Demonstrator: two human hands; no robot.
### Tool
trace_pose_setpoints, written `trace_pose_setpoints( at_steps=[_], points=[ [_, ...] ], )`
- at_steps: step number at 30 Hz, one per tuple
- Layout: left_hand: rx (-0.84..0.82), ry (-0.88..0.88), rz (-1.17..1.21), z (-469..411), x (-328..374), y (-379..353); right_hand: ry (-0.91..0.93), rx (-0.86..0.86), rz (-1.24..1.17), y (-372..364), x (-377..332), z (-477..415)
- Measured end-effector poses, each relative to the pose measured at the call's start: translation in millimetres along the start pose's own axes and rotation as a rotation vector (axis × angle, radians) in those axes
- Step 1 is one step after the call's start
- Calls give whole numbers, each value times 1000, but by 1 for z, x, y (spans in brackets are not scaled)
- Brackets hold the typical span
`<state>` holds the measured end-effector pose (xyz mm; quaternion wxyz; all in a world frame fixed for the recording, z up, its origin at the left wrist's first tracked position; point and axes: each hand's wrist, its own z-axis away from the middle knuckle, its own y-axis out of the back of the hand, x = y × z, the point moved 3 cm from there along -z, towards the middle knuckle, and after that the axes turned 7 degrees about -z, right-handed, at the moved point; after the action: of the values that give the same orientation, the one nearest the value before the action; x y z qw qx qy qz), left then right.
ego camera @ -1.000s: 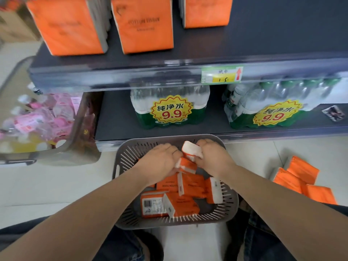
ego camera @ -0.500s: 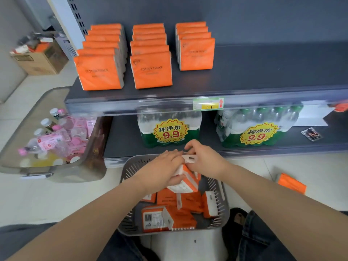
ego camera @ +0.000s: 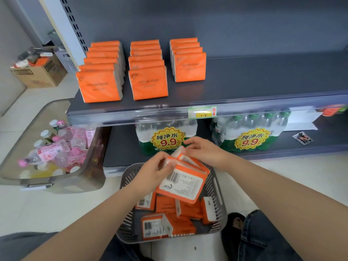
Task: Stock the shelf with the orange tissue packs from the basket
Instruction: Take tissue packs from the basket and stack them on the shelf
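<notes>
A grey slotted basket point(ego camera: 219, 193) on the floor holds several orange tissue packs point(ego camera: 186, 209). Above it I hold a small stack of orange tissue packs point(ego camera: 181, 182), barcode side up. My left hand point(ego camera: 150, 176) grips the stack's left edge, and my right hand point(ego camera: 203, 151) pinches its far top corner. On the dark shelf point(ego camera: 254, 78) stand three upright rows of orange tissue packs point(ego camera: 148, 81), the right row point(ego camera: 189, 66) shorter.
Green-capped water bottle packs point(ego camera: 250, 134) with 9.9 price stickers fill the lower shelf. A clear bin of pink-capped bottles point(ego camera: 56, 153) sits on the floor at left. A cardboard box point(ego camera: 40, 72) stands at far left. My knees are at the bottom.
Both hands have lifted the stack of packs up out of the basket. The view has tilted upward, showing more of the shelf.
</notes>
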<state>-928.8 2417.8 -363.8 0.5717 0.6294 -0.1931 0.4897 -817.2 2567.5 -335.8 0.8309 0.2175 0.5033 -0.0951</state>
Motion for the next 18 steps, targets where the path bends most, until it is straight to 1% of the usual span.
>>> trace_pose_setpoints(
  at_steps=[3, 6, 9, 13, 15, 18],
  points=[
    [121, 77, 140, -2, -1, 9, -98, 29, -94, 11, 14, 7],
    [196, 172, 277, -3, 0, 14, -125, -57, -328, 10, 27, 14],
    [245, 266, 369, -6, 1, 16, -113, -81, -532, 6, 32, 15],
    [279, 321, 356, -12, 9, 18, -95, -80, -632, 0, 28, 14],
    [277, 323, 291, -15, 16, 17, -93, -52, -649, 1, 26, 15],
    [264, 333, 285, -19, 26, 16, -84, 20, -673, 5, 25, 17]
  ],
)
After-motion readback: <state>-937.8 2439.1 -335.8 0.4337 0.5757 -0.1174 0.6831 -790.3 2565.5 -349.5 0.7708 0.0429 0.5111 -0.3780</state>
